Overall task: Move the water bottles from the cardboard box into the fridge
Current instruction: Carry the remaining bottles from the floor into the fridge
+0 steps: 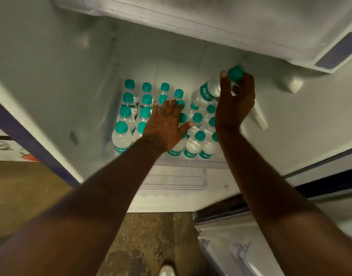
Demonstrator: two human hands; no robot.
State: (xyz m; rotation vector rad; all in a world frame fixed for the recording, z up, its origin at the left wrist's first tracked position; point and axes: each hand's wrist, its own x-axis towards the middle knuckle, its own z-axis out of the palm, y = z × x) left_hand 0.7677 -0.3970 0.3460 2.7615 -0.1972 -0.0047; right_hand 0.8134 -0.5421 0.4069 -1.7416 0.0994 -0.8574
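the water bottles (151,116) are small, clear plastic w/ teal screw caps and a teal label band around the body. they stand upright, packed close in rows on the fridge shelf (172,177), caps up, touching each other. on the front row labels you can read "bisleri" in white letters; on the others the writing is hidden or too blurred.

one more bottle (208,92) is not on the shelf. it is tilted, cap toward upper right, above the right back part of the group. its label shows only the first letters, approx "bis", rest is covered.

your right hand (235,102) holds this tilted bottle near the neck: thumb on the left side of the cap, other fingers curled round behind it. the teal cap (235,73) sticks out above the fingers.

your left hand (164,126) is spread flat, fingers straight and a bit apart, thumb out to the right. it lies over the caps in the middle of the group, palm down; it grips nothing. i cannot tell if the palm really presses the caps or is just above them.

around: the fridge (51,76) inside is white, w/ a frosted compartment (211,16) above. the open door (290,226) is at lower right. below is a brownish speckled floor (151,236).
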